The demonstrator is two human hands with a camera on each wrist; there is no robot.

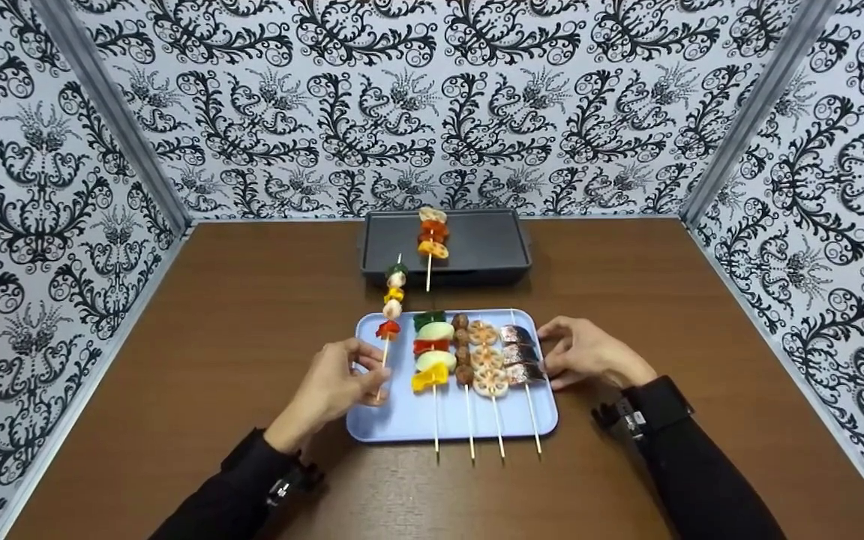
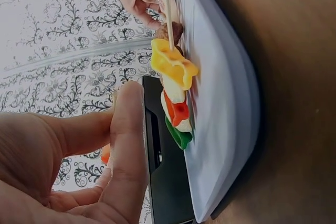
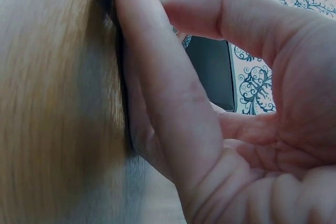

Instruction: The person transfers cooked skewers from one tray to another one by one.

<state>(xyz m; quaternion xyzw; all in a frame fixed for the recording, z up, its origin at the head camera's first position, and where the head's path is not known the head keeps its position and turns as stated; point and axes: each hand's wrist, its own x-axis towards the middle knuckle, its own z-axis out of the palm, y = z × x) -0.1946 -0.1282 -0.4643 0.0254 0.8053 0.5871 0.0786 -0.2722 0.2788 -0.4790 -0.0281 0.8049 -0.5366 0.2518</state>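
Observation:
My left hand (image 1: 338, 379) pinches the bare stick end of a vegetable skewer (image 1: 392, 309) threaded with red, white, yellow and green pieces. It tilts upward over the left side of a pale blue tray (image 1: 394, 421). At the tray's right rim, my right hand (image 1: 589, 354) grips the edge between thumb and fingers, also seen in the right wrist view. On the tray lie a pepper-and-onion skewer (image 1: 433, 361), a meatball skewer (image 1: 463, 352), a lotus root skewer (image 1: 488, 361) and a skewer of dark-skinned fish pieces (image 1: 522, 354), their sticks pointing toward me.
Behind the tray stands a dark grey rectangular grill plate (image 1: 481, 236). One skewer with lotus root and red pieces (image 1: 433, 234) lies on it, its stick over the front edge. Patterned walls (image 1: 417, 112) enclose the brown table (image 1: 252, 300) at back and sides.

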